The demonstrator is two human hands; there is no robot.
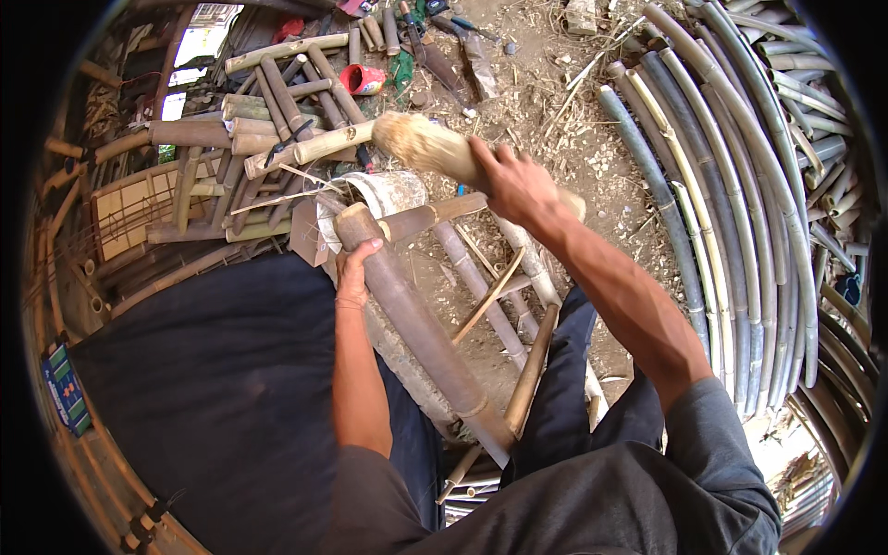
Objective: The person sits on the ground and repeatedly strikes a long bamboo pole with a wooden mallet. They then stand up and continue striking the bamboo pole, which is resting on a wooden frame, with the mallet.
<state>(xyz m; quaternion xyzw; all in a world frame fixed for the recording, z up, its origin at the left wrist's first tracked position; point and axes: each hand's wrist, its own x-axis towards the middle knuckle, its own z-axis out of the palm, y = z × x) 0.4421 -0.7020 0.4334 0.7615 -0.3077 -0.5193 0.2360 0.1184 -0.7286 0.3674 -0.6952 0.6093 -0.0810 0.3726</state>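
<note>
My right hand (518, 183) is closed around a thick wooden club (430, 153), raised above the work. The club's far end is pale and frayed, and a short stub of it shows behind my wrist. With my left hand (354, 270) I grip a thick brown bamboo pole (416, 338) near its upper end; the thumb lies on it and most fingers are hidden. The pole slants down toward my lap. Near its top a shorter bamboo crosspiece (430, 217) meets it and runs to the right. Thinner bamboo rails (481, 277) lie beyond, partly covered.
A whitish bucket (393, 192) stands behind the pole's top. Bamboo frames and cut pieces (277, 102) are piled at the far left, near a red container (362, 80). A saw (435, 60) lies on the chip-strewn ground. Long bamboo poles (721, 185) are stacked at the right.
</note>
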